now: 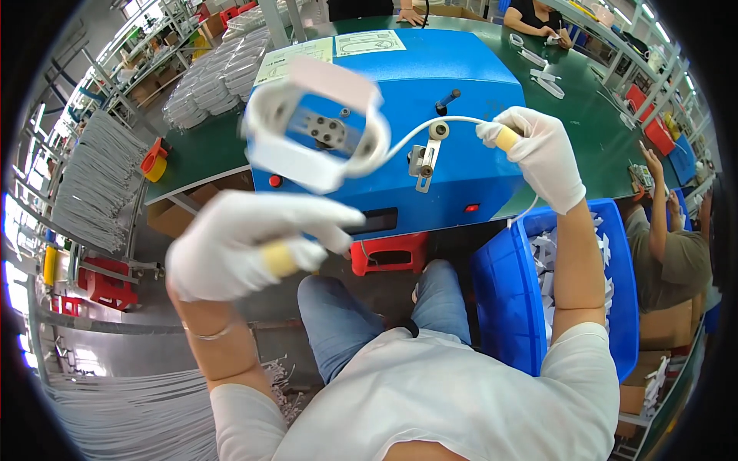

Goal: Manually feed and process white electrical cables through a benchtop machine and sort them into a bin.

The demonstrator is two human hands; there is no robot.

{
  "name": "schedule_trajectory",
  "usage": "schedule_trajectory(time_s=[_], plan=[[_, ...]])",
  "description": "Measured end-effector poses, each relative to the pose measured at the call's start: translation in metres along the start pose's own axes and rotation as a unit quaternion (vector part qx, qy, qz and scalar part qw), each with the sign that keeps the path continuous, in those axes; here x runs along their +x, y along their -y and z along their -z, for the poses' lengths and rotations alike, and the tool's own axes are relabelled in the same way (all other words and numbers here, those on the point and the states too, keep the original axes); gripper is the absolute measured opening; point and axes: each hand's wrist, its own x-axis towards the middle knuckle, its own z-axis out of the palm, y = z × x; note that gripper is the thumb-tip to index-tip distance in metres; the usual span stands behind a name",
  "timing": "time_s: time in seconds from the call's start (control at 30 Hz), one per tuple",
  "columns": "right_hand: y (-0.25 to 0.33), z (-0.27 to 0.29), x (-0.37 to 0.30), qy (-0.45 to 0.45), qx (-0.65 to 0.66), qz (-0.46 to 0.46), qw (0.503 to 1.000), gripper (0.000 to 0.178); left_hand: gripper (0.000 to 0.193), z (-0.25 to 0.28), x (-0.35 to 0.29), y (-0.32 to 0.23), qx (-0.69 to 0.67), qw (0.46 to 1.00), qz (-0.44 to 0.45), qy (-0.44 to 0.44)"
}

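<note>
My right hand [542, 154], in a white glove with yellow tape on a finger, is closed around a white cable [442, 119]. The cable arcs left to a white, frame-shaped plastic part [296, 157], blurred and hanging in front of a blue bench machine [469, 73]. Its other end drops below my right hand toward a blue bin. My left hand [246, 246], gloved and taped likewise, hovers below the part, apart from it, with its fingers stretched out and nothing visible in them. A metal bracket with a roller [425, 165] sits on the machine's front.
A blue bin [503, 296] of white pieces stands by my right arm. Bundled white cables [100, 180] hang on a left rack, near stacked clear trays [219, 81]. A red stool [390, 253] is under the green bench [569, 127]. Other people sit around the bench.
</note>
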Motion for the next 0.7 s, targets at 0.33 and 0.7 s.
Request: schedule_trajectory(time_s=[0.33, 0.7], plan=[[0.013, -0.005, 0.006, -0.004, -0.137, 0.009, 0.991, 0.012, 0.032, 0.036, -0.021, -0.026, 0.118, 0.978, -0.022, -0.169], [0.005, -0.052, 0.176, -0.092, -0.302, 0.471, 0.824, 0.015, 0.023, 0.078, 0.095, -0.025, 0.316, 0.911, -0.244, -0.103]])
